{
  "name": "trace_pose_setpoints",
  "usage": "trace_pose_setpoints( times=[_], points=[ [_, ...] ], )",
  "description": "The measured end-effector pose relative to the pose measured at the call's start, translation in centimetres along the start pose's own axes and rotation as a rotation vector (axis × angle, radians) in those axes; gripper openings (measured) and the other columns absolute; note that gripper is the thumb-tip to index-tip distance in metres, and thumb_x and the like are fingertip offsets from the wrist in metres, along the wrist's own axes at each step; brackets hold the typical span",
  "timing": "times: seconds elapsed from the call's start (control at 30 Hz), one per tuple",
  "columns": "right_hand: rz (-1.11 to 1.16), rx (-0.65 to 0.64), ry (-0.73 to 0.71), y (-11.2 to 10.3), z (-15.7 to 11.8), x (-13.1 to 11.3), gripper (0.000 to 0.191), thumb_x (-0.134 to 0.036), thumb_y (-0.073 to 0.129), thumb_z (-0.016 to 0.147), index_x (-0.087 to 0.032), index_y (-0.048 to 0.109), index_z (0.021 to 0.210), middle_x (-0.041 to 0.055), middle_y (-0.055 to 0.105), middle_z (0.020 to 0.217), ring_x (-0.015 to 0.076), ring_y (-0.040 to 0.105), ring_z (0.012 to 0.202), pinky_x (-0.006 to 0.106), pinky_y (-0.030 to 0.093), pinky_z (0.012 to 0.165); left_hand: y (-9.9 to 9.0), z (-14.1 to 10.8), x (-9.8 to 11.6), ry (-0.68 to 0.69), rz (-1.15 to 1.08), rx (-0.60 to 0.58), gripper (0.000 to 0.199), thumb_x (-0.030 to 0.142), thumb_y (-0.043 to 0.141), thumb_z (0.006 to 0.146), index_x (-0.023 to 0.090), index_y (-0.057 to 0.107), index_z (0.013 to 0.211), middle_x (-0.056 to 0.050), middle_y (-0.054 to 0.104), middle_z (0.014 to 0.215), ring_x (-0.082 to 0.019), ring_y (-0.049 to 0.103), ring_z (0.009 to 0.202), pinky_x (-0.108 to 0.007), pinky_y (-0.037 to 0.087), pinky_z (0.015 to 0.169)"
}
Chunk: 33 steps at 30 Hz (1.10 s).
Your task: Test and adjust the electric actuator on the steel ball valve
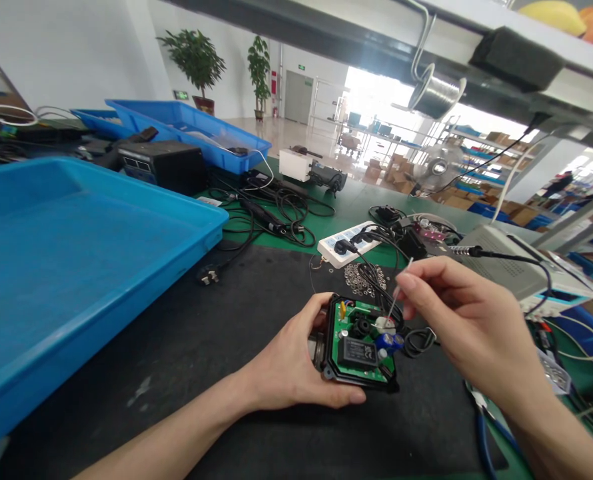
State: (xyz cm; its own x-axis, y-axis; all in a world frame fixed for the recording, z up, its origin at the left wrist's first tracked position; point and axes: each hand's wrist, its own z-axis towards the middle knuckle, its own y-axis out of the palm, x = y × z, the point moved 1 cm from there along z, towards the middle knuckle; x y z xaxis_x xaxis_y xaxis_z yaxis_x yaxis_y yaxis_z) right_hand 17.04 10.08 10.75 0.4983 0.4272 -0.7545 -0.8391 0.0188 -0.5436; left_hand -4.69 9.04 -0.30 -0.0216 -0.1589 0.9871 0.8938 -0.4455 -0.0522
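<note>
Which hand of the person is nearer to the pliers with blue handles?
Right. The right hand is raised, above the blue-handled pliers in the view; the left hand is farther left, holding the black-cased circuit board.

I see 1 open black housing (329,337) held tilted toward me, its green circuit board (350,321) carrying a black block (358,353), 2 blue cylinders (387,342) and a white part (385,326). 1 thin pale rod (394,302) slants down to that part; from here, I can't judge contact.
</note>
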Motion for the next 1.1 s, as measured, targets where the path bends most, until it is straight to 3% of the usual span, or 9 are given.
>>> trace_pose_setpoints(
  times=[0.17,0.4,0.77,1.1],
  points=[
    [-0.292,0.138,-0.25,-0.6,-2.6,-0.3,0.009,-0.028,0.073,0.097,-0.031,0.068,0.104,-0.0047,0.075,0.094,0.0121,0.069,0.078,0.024,0.051,0.067,0.0,0.0,-0.3,-0.02,0.013,0.0,0.1,0.041,0.1,0.061,0.031,0.04,0.14,-0.004,0.064,0.134,-0.027,0.063,0.126,-0.038,0.052,0.108],
    [-0.314,0.047,-0.479,-0.7,-3.4,-0.5,0.019,-0.01,0.07,0.095,-0.023,0.067,0.108,-0.0025,0.074,0.1,0.0098,0.069,0.092,0.022,0.05,0.085,0.2,0.1,-0.5,-0.003,-0.015,0.007,0.099,0.04,0.1,0.062,0.032,0.039,0.14,-0.002,0.065,0.131,-0.025,0.065,0.122,-0.037,0.054,0.106],
    [-0.28,-0.098,-0.543,-0.9,-3.1,-1.4,0.024,-0.004,0.069,0.091,-0.017,0.066,0.11,0.0022,0.069,0.1,0.0108,0.064,0.089,0.024,0.051,0.075,0.2,0.1,-0.6,-0.002,0.005,0.017,0.097,0.04,0.1,0.062,0.033,0.042,0.139,-0.001,0.066,0.128,-0.024,0.065,0.118,-0.037,0.055,0.104],
    [-0.334,-0.069,-0.555,-0.4,-3.3,-1.2,0.024,-0.004,0.069,0.092,-0.019,0.065,0.109,0.0004,0.069,0.099,0.0097,0.064,0.088,0.023,0.051,0.076,0.2,0.1,-0.4,0.008,0.012,0.016,0.097,0.04,0.1,0.061,0.034,0.041,0.139,0.001,0.066,0.126,-0.022,0.066,0.117,-0.035,0.055,0.101]
  ],
)
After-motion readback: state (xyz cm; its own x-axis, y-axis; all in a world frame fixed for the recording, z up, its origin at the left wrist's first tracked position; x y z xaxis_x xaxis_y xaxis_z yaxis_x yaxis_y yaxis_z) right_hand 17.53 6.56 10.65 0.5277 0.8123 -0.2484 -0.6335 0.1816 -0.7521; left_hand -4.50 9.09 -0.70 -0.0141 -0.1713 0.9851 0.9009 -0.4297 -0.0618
